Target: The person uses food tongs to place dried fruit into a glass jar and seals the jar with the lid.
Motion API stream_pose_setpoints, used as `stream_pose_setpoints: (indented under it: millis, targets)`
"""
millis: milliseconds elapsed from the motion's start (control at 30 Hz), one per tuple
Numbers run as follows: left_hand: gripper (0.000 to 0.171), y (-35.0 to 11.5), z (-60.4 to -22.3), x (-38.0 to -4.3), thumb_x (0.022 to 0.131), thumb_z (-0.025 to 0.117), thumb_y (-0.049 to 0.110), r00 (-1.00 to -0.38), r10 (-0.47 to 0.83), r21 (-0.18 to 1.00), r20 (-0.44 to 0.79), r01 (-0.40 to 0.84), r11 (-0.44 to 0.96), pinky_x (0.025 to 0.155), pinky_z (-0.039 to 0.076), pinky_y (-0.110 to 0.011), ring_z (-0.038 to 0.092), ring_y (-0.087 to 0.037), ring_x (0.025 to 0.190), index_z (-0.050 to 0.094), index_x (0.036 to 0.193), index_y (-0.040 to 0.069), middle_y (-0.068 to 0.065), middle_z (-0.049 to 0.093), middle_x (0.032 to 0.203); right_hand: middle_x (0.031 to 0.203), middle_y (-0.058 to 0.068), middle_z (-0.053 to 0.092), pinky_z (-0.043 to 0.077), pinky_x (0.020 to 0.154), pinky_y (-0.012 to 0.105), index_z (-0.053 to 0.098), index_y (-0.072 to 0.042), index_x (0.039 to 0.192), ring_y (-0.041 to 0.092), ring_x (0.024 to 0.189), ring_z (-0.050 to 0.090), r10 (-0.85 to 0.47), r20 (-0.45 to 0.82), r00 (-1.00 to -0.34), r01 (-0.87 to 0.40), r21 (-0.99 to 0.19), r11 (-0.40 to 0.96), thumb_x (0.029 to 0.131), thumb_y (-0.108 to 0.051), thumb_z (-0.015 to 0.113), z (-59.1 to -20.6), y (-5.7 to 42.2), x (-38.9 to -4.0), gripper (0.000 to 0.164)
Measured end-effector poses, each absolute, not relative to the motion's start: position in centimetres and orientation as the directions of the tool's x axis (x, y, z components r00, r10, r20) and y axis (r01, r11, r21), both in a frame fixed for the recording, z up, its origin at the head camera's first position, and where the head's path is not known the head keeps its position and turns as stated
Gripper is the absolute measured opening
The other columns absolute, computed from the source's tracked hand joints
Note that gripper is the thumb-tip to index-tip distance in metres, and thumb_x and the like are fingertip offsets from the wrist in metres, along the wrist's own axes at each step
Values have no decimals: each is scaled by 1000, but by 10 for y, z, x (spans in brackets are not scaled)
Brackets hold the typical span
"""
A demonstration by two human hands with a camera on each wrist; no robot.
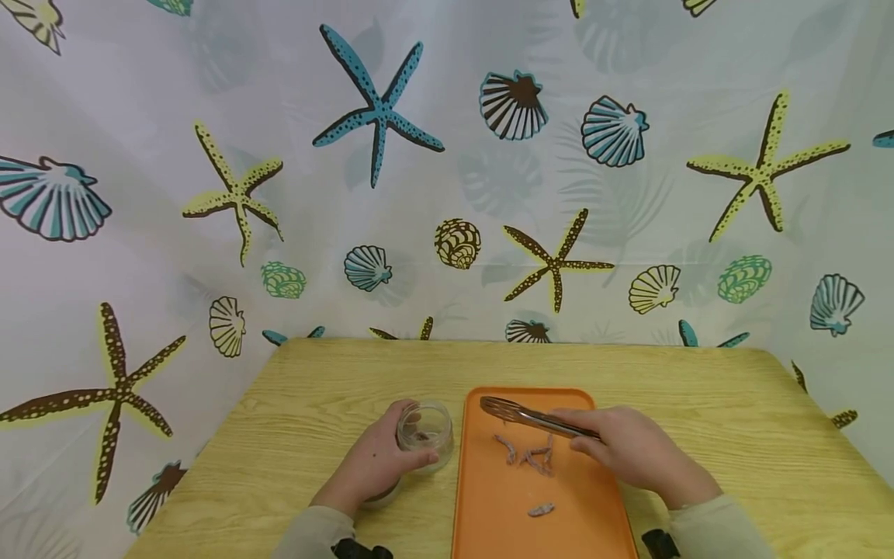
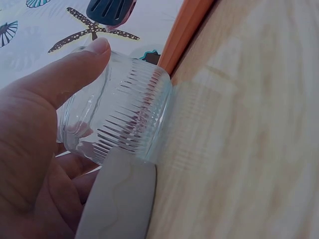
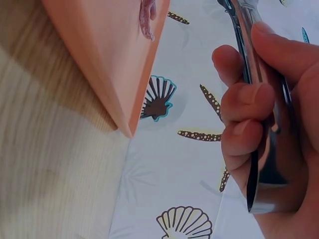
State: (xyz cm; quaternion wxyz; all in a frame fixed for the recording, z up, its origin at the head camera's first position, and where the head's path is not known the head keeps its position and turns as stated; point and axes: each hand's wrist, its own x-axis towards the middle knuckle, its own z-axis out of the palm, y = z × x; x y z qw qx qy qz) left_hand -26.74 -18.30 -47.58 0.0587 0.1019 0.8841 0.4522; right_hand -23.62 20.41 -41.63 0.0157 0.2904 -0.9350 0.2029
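My left hand (image 1: 380, 456) grips a clear glass jar (image 1: 426, 439) left of the orange tray (image 1: 482, 528); thumb and fingers go round its sides. Ribbed glass (image 2: 127, 104) shows in the left wrist view, with something reddish seen through it. In my right hand (image 1: 632, 450) are metal tongs (image 3: 271, 144), fingers curled round the handles, their slotted head (image 1: 499, 407) above the tray's far left part. Below the tongs lie several thin, pinkish-grey, wrinkled strips (image 1: 538, 462). One shorter piece (image 1: 541, 510) rests apart, nearer me. Nothing shows between the tong tips.
A pale, rounded flat piece (image 2: 119, 194) lies beside the jar, mostly under my left hand in the head view. The wood-grain table (image 1: 335, 373) ends at a curtain (image 1: 433, 194) printed with shells and starfish, which hangs behind it and on both sides.
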Motion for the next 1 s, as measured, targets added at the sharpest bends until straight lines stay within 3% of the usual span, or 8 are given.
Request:
stream_pose_setpoints:
  millis: [200, 367, 600, 767, 1000]
  targets:
    - [97, -182, -476, -267, 80, 85, 48, -973, 231, 822, -15, 119, 557, 105, 42, -56, 54, -29, 129, 36, 156, 14, -6, 54, 146, 102, -10, 71, 40, 59, 29, 59, -32, 144, 3, 62, 46, -566, 170, -807, -584, -374, 720, 100, -46, 59, -411, 190, -235, 47]
    - [98, -182, -477, -267, 80, 85, 49, -973, 231, 820, -18, 118, 559, 105, 42, -56, 54, -29, 129, 36, 156, 14, -7, 54, 146, 113, -8, 72, 39, 54, 27, 58, -33, 145, 3, 55, 43, -578, 169, -798, -595, -365, 716, 100, -40, 62, -411, 176, -238, 46]
    - [98, -183, -479, -267, 80, 86, 47, -972, 235, 815, -10, 128, 566, 105, 41, -57, 54, -29, 129, 36, 156, 13, -8, 55, 145, 109, -15, 72, 38, 51, 26, 58, -33, 145, 2, 53, 43, -592, 186, -784, -617, -337, 711, 99, -33, 65, -409, 163, -242, 46]
    - [98, -183, -478, -268, 80, 86, 47, -973, 232, 816, -12, 125, 564, 105, 41, -57, 53, -30, 130, 36, 156, 13, -8, 54, 146, 117, -11, 71, 38, 50, 26, 58, -34, 145, 2, 50, 40, -599, 197, -776, -628, -333, 703, 100, -32, 66, -405, 156, -242, 47]
    - [98, -184, -477, -268, 80, 86, 48, -973, 230, 815, -15, 121, 567, 104, 42, -58, 54, -30, 130, 35, 157, 15, -7, 54, 146, 109, -13, 72, 37, 49, 25, 59, -34, 144, 2, 49, 40, -610, 222, -761, -648, -309, 696, 99, -32, 67, -405, 147, -244, 46]
